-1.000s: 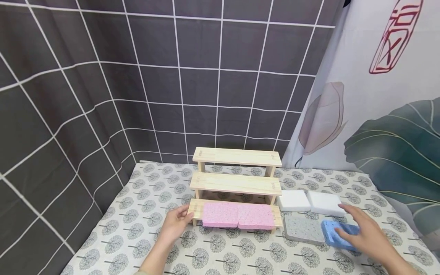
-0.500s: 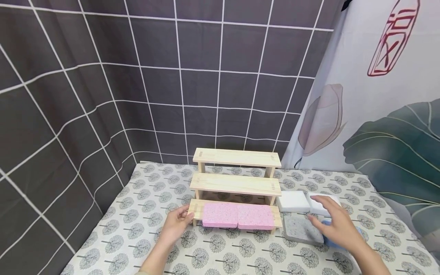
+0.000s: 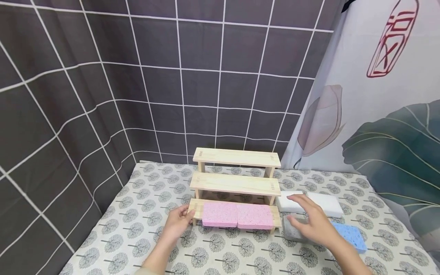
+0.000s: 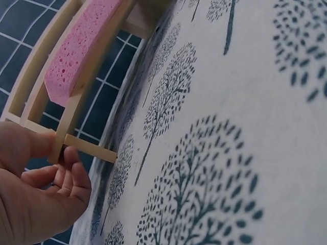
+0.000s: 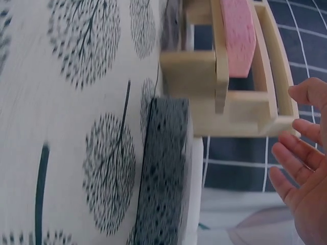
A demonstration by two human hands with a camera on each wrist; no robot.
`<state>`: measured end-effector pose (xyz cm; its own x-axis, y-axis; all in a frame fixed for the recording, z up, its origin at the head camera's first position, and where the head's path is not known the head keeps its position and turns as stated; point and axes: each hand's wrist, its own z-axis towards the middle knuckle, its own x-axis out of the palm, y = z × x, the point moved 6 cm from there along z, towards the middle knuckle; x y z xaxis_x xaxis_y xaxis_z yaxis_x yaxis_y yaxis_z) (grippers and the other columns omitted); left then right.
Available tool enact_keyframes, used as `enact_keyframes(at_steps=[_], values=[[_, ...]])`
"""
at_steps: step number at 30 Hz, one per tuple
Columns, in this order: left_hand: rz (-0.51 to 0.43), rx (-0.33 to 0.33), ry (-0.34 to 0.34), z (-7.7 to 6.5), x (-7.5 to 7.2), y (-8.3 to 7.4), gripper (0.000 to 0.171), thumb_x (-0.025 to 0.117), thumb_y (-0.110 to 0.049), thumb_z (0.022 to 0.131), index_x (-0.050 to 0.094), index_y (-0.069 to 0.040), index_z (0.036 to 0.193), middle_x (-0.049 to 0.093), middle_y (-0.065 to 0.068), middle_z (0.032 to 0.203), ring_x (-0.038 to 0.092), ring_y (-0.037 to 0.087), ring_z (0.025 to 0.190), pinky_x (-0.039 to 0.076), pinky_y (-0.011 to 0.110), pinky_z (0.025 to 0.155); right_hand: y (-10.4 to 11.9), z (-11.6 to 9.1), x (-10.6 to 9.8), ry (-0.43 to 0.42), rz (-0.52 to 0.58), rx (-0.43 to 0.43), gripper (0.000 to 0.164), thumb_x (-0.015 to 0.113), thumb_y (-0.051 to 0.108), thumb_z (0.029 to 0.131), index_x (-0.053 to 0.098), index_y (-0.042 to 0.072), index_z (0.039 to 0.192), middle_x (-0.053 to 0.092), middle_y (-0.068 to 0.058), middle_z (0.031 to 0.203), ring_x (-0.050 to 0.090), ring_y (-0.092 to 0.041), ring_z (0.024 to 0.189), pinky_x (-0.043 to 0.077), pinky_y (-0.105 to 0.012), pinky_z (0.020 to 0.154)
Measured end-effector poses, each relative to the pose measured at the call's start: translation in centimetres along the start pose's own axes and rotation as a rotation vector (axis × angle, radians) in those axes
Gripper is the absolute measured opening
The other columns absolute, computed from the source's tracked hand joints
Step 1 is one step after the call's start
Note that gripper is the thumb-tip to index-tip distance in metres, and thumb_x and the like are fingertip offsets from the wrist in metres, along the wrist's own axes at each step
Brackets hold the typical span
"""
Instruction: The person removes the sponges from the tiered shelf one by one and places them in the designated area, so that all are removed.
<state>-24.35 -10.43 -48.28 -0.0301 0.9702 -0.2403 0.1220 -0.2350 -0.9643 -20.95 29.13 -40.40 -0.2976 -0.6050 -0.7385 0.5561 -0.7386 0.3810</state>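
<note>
My left hand [image 3: 176,226] pinches the left end of the bottom shelf of a three-step wooden rack [image 3: 237,157], thumb on top and fingers curled beneath, as the left wrist view shows. Two pink sponges [image 3: 220,214] lie side by side on that bottom shelf. Over a grey sponge [image 3: 288,230] on the cloth, right of the rack, hovers my right hand [image 3: 317,227], its fingers spread and holding nothing. It hides much of the grey sponge in the head view; the right wrist view shows the sponge's long porous side [image 5: 166,168]. A blue sponge [image 3: 351,235] lies to its right.
Two white blocks [image 3: 328,205] lie behind the grey and blue sponges, close to the rack's right side. A tree-patterned cloth [image 3: 144,236] covers the table. A dark gridded curtain [image 3: 199,88] hangs behind and at left, a pale printed one [image 3: 357,91] at right.
My right hand has moved left, from over the blue sponge to over the grey one, uncovering the blue sponge. My left hand stays at the rack's end.
</note>
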Motion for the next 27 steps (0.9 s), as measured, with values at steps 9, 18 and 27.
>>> enact_keyframes(at_steps=[9, 18, 27], values=[[-0.050, -0.011, -0.017, 0.0, 0.1, 0.4, 0.051, 0.065, -0.010, 0.098, 0.048, 0.014, 0.140, 0.060, 0.010, 0.092, 0.059, 0.019, 0.080, 0.057, 0.025, 0.068, 1.9, 0.9, 2.4, 0.116, 0.003, -0.059, 0.064, 0.084, 0.014, 0.078, 0.059, 0.002, 0.135, 0.064, -0.011, 0.132, 0.062, -0.037, 0.118, 0.053, -0.061, 0.094], [-0.060, -0.006, -0.014, 0.1, 0.0, 0.5, 0.051, 0.066, -0.013, 0.097, 0.050, 0.013, 0.139, 0.061, 0.009, 0.092, 0.061, 0.018, 0.080, 0.058, 0.025, 0.069, 2.8, 1.5, 4.3, 0.227, 0.025, -0.047, 0.072, 0.086, 0.027, 0.078, 0.056, 0.000, 0.139, 0.058, -0.020, 0.139, 0.058, -0.041, 0.123, 0.048, -0.063, 0.100], [-0.062, -0.001, -0.012, 0.1, 0.0, 0.4, 0.052, 0.066, -0.014, 0.097, 0.050, 0.013, 0.139, 0.062, 0.010, 0.092, 0.060, 0.019, 0.079, 0.057, 0.026, 0.066, 3.1, 1.9, 5.8, 0.301, 0.038, -0.013, 0.077, 0.086, 0.034, 0.077, 0.056, 0.000, 0.139, 0.056, -0.022, 0.140, 0.052, -0.051, 0.127, 0.040, -0.069, 0.104]])
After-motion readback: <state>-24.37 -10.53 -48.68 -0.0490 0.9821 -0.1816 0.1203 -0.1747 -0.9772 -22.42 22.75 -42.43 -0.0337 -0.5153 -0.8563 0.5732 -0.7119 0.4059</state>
